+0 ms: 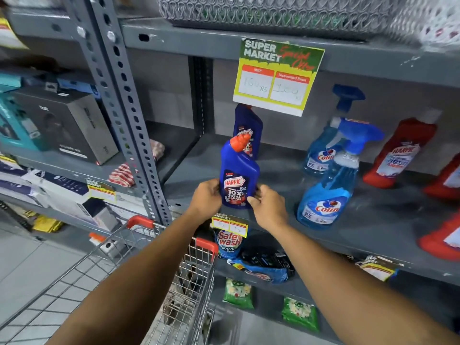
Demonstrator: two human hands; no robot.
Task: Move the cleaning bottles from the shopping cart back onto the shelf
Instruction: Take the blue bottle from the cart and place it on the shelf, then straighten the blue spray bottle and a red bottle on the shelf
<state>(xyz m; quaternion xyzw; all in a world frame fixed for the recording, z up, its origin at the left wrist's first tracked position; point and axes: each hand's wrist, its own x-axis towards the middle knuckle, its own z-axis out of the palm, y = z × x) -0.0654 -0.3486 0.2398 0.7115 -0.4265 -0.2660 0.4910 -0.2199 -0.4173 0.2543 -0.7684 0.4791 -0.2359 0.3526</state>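
Bottle: the blue Harpic [238,175] with the orange cap stands upright at the front edge of the grey shelf [378,220], label facing me; whether its base rests fully on the shelf I cannot tell.
Left hand: my left hand [207,196] is wrapped on the bottle's lower left side, fingers [214,183] curled against the label.
Right hand: my right hand [267,204] grips the lower right side, thumb [252,202] near the bottle's base.
Behind it: a second blue Harpic [247,129] stands further back on the same shelf, its top hidden by the offer sign [278,75] hanging from the shelf above.
To the right: two blue Colin sprays [328,185] stand one behind the other, well apart from my bottle.
Far right: red Harpic bottles [400,153] stand in a row running off the frame edge.
Cart: the wire cart [174,282] with red handle pieces sits below my left arm, close against the shelf post [129,103]; what lies in its basket is too blurred to tell.
Lower shelf: a Safewash pouch [227,241] and green packets [237,293] lie under the shelf, below a small price tag [230,225].
Left bay: dark boxes [72,123] fill the neighbouring shelves.
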